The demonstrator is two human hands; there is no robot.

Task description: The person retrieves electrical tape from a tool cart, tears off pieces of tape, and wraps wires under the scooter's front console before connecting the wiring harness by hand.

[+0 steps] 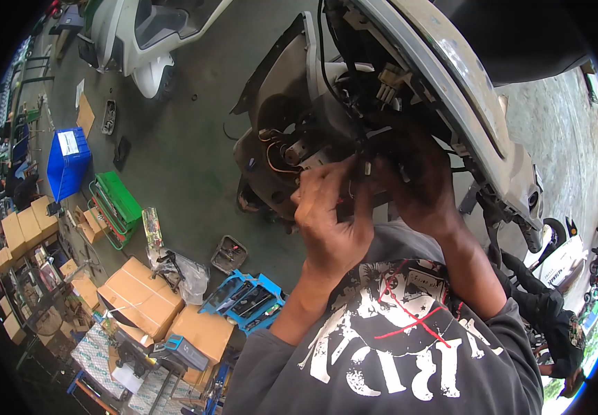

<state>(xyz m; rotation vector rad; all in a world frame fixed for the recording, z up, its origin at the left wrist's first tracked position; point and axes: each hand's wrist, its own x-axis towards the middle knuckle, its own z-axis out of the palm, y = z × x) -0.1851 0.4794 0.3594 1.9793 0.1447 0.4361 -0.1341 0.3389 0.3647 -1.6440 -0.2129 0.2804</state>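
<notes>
Both hands are inside the opened front body of a scooter, among its panels and wiring. My left hand (333,214) is closed, thumb and fingertips brought together by a small pale connector (367,168); whether it grips that part is not clear. My right hand (420,183), in deep shadow, has its fingers curled in beside the same spot, and what they hold is hidden. A grey body panel (461,76) runs above the right hand. Orange wires (276,160) loop left of the hands, near a cylindrical metal part (293,151). A pale multi-pin connector (387,84) hangs higher up.
A white scooter (148,41) stands at upper left. A blue bin (68,162), a green crate (116,207), cardboard boxes (140,294) and a blue plastic frame (244,302) sit to the left. A small tray (229,254) lies on the floor. Another person (555,321) is at lower right.
</notes>
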